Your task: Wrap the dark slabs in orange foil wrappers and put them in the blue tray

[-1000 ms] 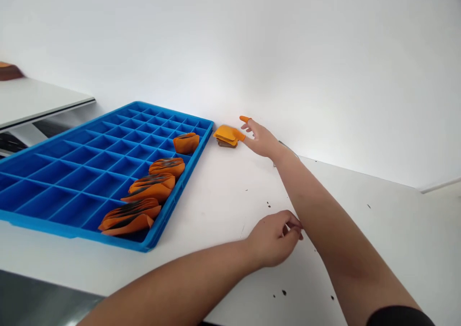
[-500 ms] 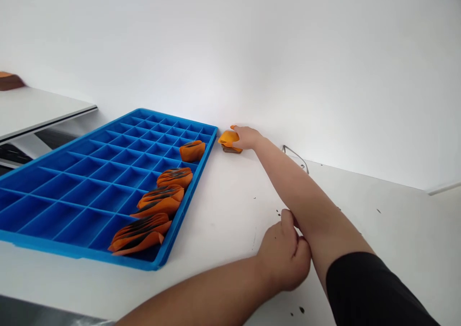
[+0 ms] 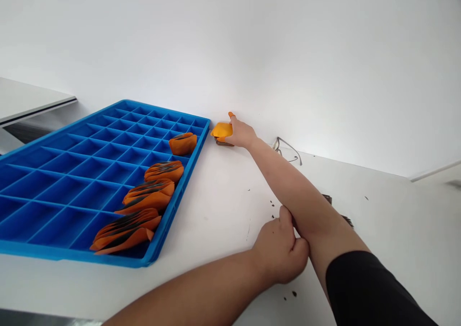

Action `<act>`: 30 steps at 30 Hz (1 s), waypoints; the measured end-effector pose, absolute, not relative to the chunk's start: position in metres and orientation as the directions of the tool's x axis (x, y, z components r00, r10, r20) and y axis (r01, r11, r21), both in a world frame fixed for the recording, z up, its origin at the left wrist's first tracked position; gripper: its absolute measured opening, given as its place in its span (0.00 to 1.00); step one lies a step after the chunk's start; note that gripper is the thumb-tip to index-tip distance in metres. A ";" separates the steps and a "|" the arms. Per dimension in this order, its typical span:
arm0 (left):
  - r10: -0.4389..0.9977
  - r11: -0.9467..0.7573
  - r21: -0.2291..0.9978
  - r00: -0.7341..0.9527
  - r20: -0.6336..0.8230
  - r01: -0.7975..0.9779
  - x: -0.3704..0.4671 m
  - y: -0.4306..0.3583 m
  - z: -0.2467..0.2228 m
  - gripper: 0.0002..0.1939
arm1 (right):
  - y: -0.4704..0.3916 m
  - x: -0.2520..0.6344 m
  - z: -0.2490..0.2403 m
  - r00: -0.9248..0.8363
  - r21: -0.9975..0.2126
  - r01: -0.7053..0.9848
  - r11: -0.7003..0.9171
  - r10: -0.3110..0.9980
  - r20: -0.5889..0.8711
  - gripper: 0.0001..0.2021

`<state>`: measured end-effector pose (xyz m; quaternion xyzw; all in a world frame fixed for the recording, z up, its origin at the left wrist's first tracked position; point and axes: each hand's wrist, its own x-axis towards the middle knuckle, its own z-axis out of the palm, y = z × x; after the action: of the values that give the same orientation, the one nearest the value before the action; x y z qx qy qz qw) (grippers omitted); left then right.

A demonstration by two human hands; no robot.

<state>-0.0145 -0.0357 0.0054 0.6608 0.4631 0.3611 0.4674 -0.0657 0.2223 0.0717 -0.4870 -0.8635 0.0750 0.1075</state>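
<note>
My right hand (image 3: 242, 133) reaches out to the wall, its thumb and fingers closed about a yellow-orange piece (image 3: 222, 129) that rests on a dark brown base. One finger with an orange tip sticks up. My left hand (image 3: 283, 247) is curled into a fist and touches the right forearm; its inner side is hidden. Left of both hands lies a blue compartment tray (image 3: 180, 199). Several orange folded pieces with dark inner faces (image 3: 126, 232) stand in the compartments along its right side; a smaller orange bundle (image 3: 183, 144) sits further back.
Glasses (image 3: 288, 150) lie by the wall, partly behind the right forearm. Dark crumbs (image 3: 294, 294) dot the white table (image 3: 216, 211). Dark objects (image 3: 347, 220) show past the forearm. A white shelf (image 3: 36, 98) stands at the left, beyond the tray.
The view has shifted slightly, so the tray sits further left and more of the glasses shows. The raised finger of my right hand points higher. My left fist stays against the forearm.
</note>
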 end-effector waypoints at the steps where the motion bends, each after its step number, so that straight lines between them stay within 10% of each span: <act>1: 0.953 -0.147 0.949 0.298 0.060 0.280 -0.014 -0.036 0.006 0.13 | 0.221 -0.065 0.070 -0.494 -0.247 0.825 0.509 0.861 0.122 0.53; 11: 0.951 -0.256 0.928 0.241 0.192 0.270 -0.016 -0.033 0.011 0.12 | 0.225 -0.056 0.071 -0.474 -0.285 0.812 0.508 0.861 0.184 0.57; 17: 0.945 -0.272 0.931 0.250 0.211 0.244 -0.018 -0.031 0.011 0.12 | 0.228 -0.048 0.065 -0.489 -0.306 0.802 0.513 0.858 0.157 0.22; 30: 0.945 -0.282 0.935 0.232 0.232 0.214 -0.019 -0.030 0.009 0.10 | 0.241 -0.044 0.065 -0.546 -0.323 0.741 0.589 0.808 0.223 0.20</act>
<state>-0.0186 -0.0298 0.0094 0.6675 0.4340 0.4422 0.4130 -0.0437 0.2407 0.0645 -0.4430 -0.8739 0.0957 0.1758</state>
